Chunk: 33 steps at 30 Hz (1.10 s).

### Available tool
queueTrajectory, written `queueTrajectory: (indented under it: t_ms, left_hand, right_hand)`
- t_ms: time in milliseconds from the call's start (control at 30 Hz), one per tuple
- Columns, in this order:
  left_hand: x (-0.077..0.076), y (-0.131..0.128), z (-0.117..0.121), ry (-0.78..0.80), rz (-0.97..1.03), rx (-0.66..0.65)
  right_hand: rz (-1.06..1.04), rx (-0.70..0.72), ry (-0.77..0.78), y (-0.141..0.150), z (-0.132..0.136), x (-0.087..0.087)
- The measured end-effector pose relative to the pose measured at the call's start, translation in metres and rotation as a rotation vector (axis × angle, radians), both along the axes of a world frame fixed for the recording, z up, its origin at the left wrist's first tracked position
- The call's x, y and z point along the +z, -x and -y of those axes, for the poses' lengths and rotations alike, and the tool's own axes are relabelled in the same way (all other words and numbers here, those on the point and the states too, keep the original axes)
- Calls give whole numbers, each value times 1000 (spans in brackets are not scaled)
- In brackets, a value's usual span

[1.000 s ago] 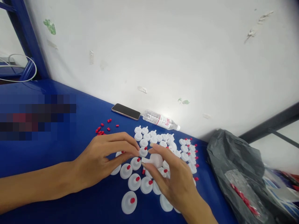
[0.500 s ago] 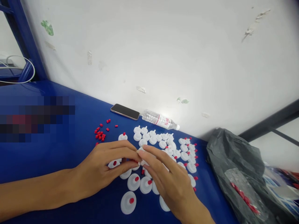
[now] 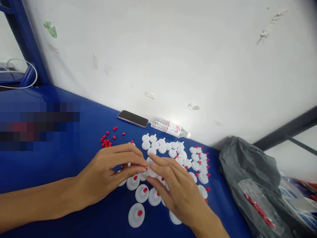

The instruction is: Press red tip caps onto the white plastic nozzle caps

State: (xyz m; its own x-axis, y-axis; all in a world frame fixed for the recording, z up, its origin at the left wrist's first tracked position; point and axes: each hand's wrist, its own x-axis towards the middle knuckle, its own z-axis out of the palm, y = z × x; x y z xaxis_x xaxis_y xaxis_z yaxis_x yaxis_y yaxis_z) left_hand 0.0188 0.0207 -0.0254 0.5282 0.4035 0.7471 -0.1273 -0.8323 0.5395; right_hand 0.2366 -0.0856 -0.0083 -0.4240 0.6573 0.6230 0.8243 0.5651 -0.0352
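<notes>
My left hand (image 3: 109, 173) and my right hand (image 3: 177, 191) meet fingertip to fingertip over a blue table (image 3: 61, 162). Between them they pinch a small white plastic cap (image 3: 150, 172); a bit of red shows at the left fingertips. Several white round caps with red plugs (image 3: 142, 193) lie under and in front of the hands. More white caps without plugs (image 3: 160, 147) lie just behind. A small heap of loose red plugs (image 3: 107, 140) sits to the left, behind my left hand.
A phone (image 3: 132, 119) and a lying clear water bottle (image 3: 170, 128) rest against the white wall. A dark plastic bag (image 3: 250, 181) holding red pieces lies at the right. A white cable (image 3: 22, 72) loops at the far left by a blue post.
My hands have closed together and dropped lower over the caps; the white cap held up in my right fingers a second ago is now pinched between both hands' fingertips.
</notes>
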Motion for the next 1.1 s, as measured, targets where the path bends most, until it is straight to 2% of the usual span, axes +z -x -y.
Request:
queueTrajectory:
  t_ms: [200,433,567,733,900,1100]
  left_hand:
    - [-2,2,-1,5,-21,-2]
    - [-3,2,1,40,-49,-17]
    - [-1,2,-1,71,-86,17]
    - [-1,4,-2,-26,-202,-6]
    - [6,7,3,-144,-243,-48]
    - [10,7,1,-197,-304,-41]
  right_hand:
    - [24,-46,-79,0,1,2]
    - [-8,-5,-141,0,1,-1]
    - [-43,20,-162,-2,3,-2]
    - [-99,45,-153,-1,5,1]
    - [-102,56,-165,2,5,6]
    - [-67,63,-193,0,2,8]
